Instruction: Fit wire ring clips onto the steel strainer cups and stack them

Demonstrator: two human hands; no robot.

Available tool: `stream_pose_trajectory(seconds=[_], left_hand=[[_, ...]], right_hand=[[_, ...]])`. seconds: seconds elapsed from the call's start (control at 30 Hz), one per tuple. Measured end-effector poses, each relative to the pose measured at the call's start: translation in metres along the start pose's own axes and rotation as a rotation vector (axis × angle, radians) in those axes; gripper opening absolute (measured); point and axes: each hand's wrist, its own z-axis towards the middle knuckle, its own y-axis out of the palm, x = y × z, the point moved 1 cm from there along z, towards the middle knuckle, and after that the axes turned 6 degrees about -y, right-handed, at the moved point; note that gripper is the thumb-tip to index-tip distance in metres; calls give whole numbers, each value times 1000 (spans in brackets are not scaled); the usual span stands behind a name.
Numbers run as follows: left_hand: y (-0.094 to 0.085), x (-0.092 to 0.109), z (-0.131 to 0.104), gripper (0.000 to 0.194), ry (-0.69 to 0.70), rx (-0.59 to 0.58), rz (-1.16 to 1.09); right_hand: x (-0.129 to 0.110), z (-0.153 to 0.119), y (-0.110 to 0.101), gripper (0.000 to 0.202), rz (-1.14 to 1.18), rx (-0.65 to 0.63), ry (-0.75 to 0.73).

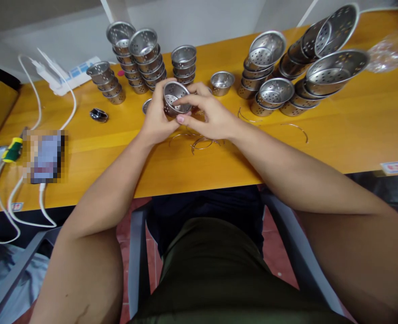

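Note:
A small perforated metal cup point(169, 93) is held above the table, its mouth tilted toward me. My left hand point(158, 112) wraps round its left side, with the thumb underneath. My right hand point(207, 110) grips the cup's right side; one finger reaches inside over the rim and the thumb lies below. Beneath the hands, several thin curved wires point(204, 144) lie loose on the table. A single metal cup point(222, 84) stands just beyond my right hand. Behind my left hand, the edge of a round metal piece point(146, 106) shows, mostly hidden.
Stacked perforated cups point(149, 63) stand at the back left, and taller, leaning stacks point(300, 90) at the right. On the orange table point(111, 162) at left are a phone point(47, 157), white cables, a power strip point(80, 72) and a small dark shiny object point(98, 115).

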Motion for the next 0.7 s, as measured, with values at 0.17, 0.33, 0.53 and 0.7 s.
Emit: stream_pose_trajectory(seconds=[0.17, 0.33, 0.53, 0.7], left_hand=[[5, -7, -1, 124, 23, -7, -29], [-11, -12, 3, 119, -55, 48, -15], [-17, 6, 9, 96, -44, 51, 7], [-15, 12, 8, 102, -90, 36, -15]], right_hand=[[4, 6, -14, 50, -57, 94, -15], [44, 7, -46, 32, -202, 350, 58], [122, -3, -44, 49, -267, 463, 118], [134, 0, -41, 55, -363, 472, 228]])
